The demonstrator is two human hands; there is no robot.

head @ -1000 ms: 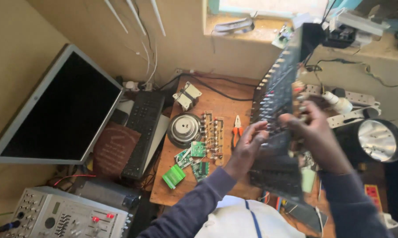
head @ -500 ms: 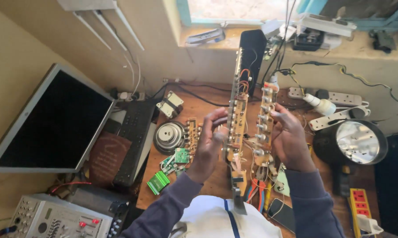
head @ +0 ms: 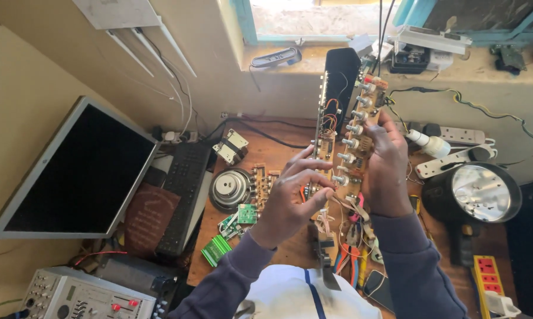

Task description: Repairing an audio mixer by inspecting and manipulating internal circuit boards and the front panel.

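I hold a long, narrow circuit board assembly [head: 344, 127] upright, edge-on to the camera, over a wooden workbench [head: 278, 139]. It has a row of silver potentiometer shafts, thin wires and a dark back panel. My right hand [head: 385, 165] grips its right side from behind. My left hand [head: 293, 198] touches its lower left edge, fingertips on the bottom shafts. Loose white wires hang from the board's lower end.
A tilted flat monitor [head: 77, 171], black keyboard [head: 183, 201], round speaker driver [head: 232, 188], small green boards [head: 228, 233] and a transformer [head: 231, 146] lie left. A large lamp [head: 479, 192], power strips [head: 455, 136], pliers [head: 352, 260] and a phone [head: 377, 286] lie right. An audio mixer [head: 83, 292] sits bottom left.
The board has turned from face-on to edge-on and risen toward the window. My left hand shifted to the board's lower edge; the view tilted slightly.
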